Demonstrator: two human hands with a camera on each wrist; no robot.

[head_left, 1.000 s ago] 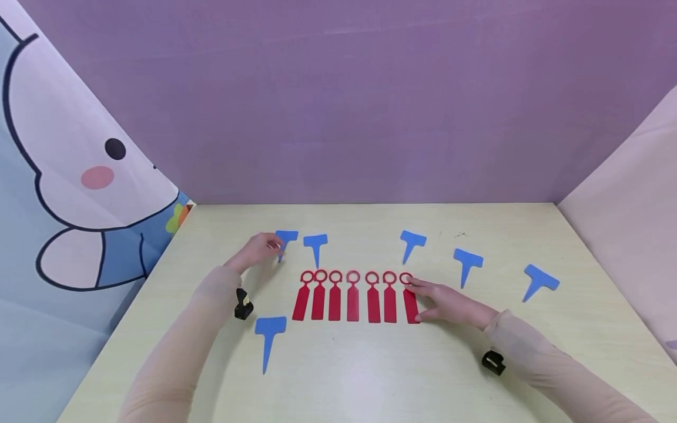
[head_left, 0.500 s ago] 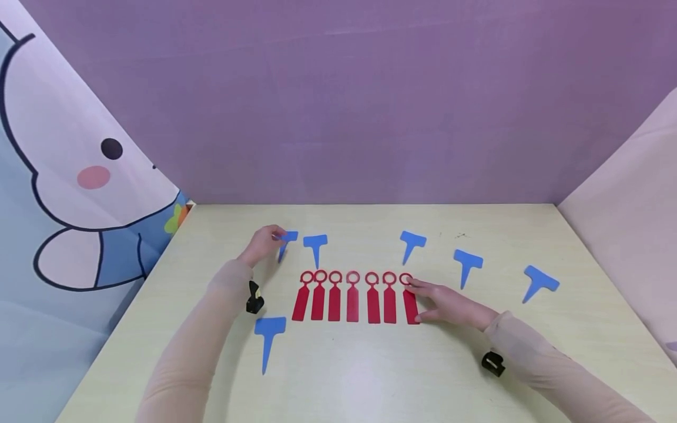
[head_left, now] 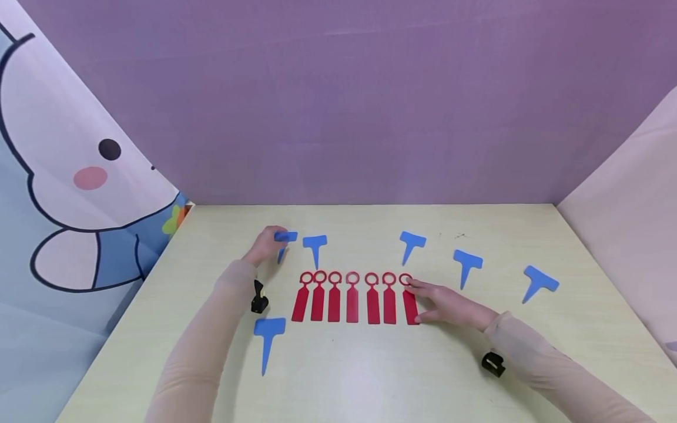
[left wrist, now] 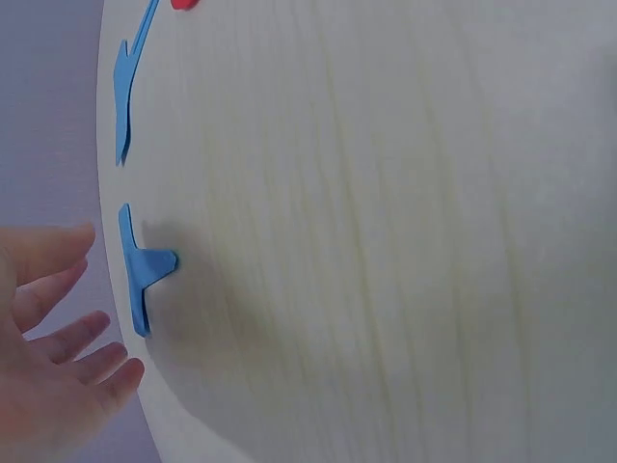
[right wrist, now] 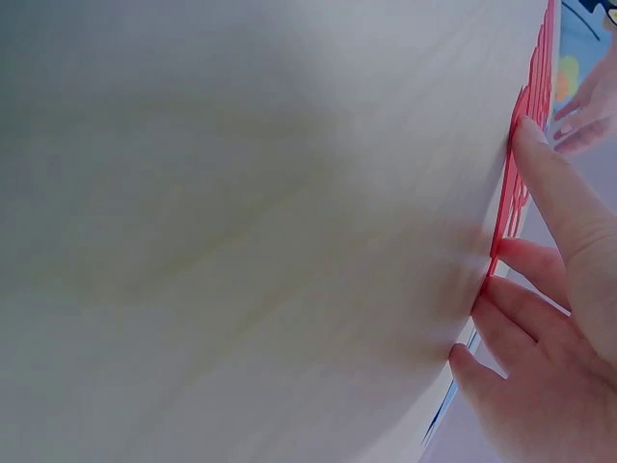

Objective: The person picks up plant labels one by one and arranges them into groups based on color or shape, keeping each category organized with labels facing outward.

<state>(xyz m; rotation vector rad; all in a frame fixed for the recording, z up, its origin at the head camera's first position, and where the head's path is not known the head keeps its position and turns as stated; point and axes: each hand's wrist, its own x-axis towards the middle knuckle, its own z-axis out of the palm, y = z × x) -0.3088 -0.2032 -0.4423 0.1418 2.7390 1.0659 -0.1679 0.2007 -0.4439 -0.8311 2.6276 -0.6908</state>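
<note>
A: Looking where for the blue T-tag (head_left: 286, 237)?

B: Looking nr. worktop's (head_left: 370, 364) back edge, twd. L corner.

A: Gripping w/ L hand (head_left: 261, 245) yet?

B: Apparently not gripping; holding fingers loosely apart beside it, unsure re contact. Touching red tag (head_left: 409, 306) nearest worktop's R edge w/ R hand (head_left: 444, 302), not clamping.

A: Doing this well, meaning what?

B: Prob. pinching crossbar lightly, sparing thin stem, avoiding next blue tag (head_left: 315, 241) twd. R edge; w/ R hand, pressing gently, not skewing red row (head_left: 352, 304).

The head view faces forward and down across the pale wood-grain surface (head_left: 402, 370); wrist views sit nearer, the right sharing the head's central flat red ring-topped tags (head_left: 352, 306).
</note>
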